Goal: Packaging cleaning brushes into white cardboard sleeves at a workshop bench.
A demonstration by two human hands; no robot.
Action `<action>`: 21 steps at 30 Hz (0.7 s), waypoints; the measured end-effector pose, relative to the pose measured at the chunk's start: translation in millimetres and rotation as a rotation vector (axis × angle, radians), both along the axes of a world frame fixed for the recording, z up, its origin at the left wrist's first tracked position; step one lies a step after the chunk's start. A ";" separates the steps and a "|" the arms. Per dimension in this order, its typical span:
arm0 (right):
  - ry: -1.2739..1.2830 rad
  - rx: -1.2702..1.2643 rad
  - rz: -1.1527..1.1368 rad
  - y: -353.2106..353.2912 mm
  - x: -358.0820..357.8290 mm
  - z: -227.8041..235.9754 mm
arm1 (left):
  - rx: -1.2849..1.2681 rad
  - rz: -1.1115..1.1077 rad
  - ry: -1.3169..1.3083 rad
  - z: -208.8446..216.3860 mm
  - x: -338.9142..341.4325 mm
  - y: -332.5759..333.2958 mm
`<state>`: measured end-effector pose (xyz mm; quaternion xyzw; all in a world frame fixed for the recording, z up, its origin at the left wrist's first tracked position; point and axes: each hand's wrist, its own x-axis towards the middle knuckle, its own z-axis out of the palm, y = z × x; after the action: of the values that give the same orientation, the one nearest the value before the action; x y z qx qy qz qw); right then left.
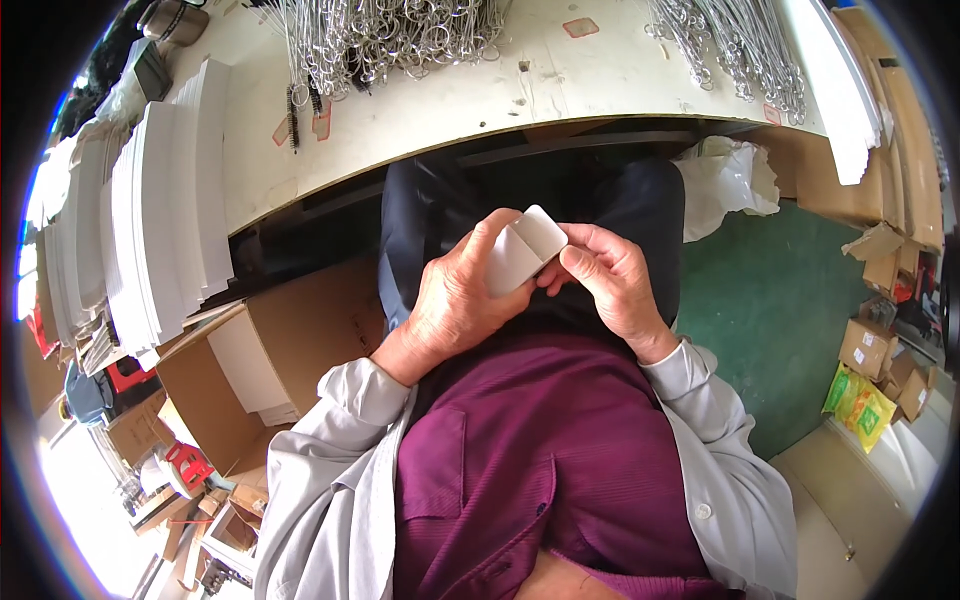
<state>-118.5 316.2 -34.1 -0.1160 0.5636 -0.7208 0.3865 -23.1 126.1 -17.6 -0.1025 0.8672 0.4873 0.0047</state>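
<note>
Above my lap I hold a small white box (508,264), tilted, with its rounded end flap (545,232) standing up at the far end. My left hand (455,290) is wrapped round the box, thumb along its upper left side and fingertips beneath. From the right, my right hand (622,290) closes its thumb and fingers at the box's flap end, touching its edge. What is inside the box cannot be seen. On the table beyond lies a heap of wire-handled brushes (400,35) with looped ends; dark bristles show on a few.
The worktable (560,85) has its near edge beyond my knees. More looped wires (735,50) lie at its right. Stacked flat white cartons (165,200) stand at left, above an open cardboard box (270,350). A crumpled plastic bag (728,180) hangs near my right knee.
</note>
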 end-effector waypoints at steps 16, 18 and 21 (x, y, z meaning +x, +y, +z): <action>0.855 0.222 -0.071 -14.5 7.3 -0.5 | -0.023 0.011 0.054 -13.3 -1.5 11.3; 0.858 0.205 -0.063 -14.5 8.5 -2.9 | -0.087 0.051 -0.038 -17.2 -0.4 11.6; 0.427 0.301 -0.041 -15.5 10.9 -2.6 | -0.156 0.048 0.059 -19.0 -1.0 13.8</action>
<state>-107.5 300.7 -36.8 -0.1953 0.7355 -0.5957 0.2570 -24.1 139.9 -36.6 -0.1091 0.8996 0.4210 -0.0405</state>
